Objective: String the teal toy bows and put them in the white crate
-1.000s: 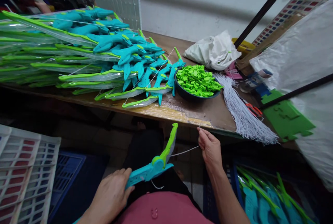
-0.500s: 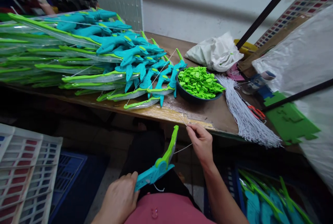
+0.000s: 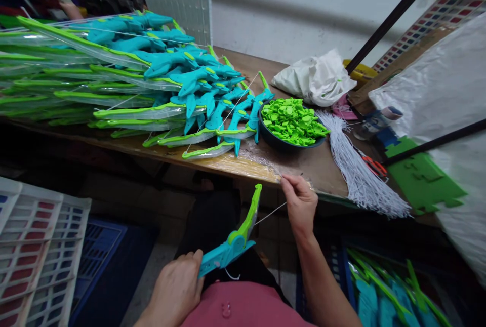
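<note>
The left hand grips the teal handle of a toy bow, fingers wrapped tight round its lower end, holding it over the lap just in front of the table edge. The bow's green limb tilts up toward the table. The right hand pinches a thin white string between thumb and fingertips, just below the table edge; the string runs taut from the pinch to the green limb.

On the table, a bowl of green pieces sits behind the right hand, with a heap of bows to the bowl's left and a bundle of white strings to its right.

The string looks thin and slick, so it could slip out of the pinch if the pull grows. Pulled too hard, the green limb might bend sharply or twist in the left hand's hold. The raised string end is close to the table edge and could snag there.
</note>
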A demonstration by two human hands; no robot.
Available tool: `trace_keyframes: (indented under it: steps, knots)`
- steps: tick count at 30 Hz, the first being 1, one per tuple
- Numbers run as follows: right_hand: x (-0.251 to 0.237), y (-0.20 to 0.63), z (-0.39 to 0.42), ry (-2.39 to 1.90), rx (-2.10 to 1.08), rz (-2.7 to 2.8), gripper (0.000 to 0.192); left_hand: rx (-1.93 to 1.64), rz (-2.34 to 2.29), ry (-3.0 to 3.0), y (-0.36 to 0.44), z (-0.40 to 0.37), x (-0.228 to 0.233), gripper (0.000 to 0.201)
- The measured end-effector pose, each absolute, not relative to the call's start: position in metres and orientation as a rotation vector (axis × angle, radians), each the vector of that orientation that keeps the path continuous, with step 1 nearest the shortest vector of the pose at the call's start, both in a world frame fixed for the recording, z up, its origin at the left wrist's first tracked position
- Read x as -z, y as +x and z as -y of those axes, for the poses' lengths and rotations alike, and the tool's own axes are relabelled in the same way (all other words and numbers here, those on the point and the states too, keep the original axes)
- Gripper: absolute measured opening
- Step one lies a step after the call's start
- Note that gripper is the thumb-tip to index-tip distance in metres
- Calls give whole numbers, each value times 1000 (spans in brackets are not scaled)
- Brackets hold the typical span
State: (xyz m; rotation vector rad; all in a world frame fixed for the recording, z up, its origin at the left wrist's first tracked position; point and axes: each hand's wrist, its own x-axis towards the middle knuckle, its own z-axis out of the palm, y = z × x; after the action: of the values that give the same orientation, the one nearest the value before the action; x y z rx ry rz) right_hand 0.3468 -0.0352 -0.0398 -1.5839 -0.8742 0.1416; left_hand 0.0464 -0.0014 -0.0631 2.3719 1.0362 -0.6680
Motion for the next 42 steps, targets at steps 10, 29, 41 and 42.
trace_keyframes:
  steps: [10,29,41,42]
  knots:
    - [70,345,39,-1923,93,1275,18,679,-1022,2387,48,1,60,30]
    - [76,340,43,-2085,262,1454,16,687,-1025,2405,46,3,61,30]
    - [70,335,42,-2121,276,1524,18,642,-1031,2414,43,4,70,29]
    - [69,334,42,-2124,276,1526,18,635,-1031,2418,43,4,70,29]
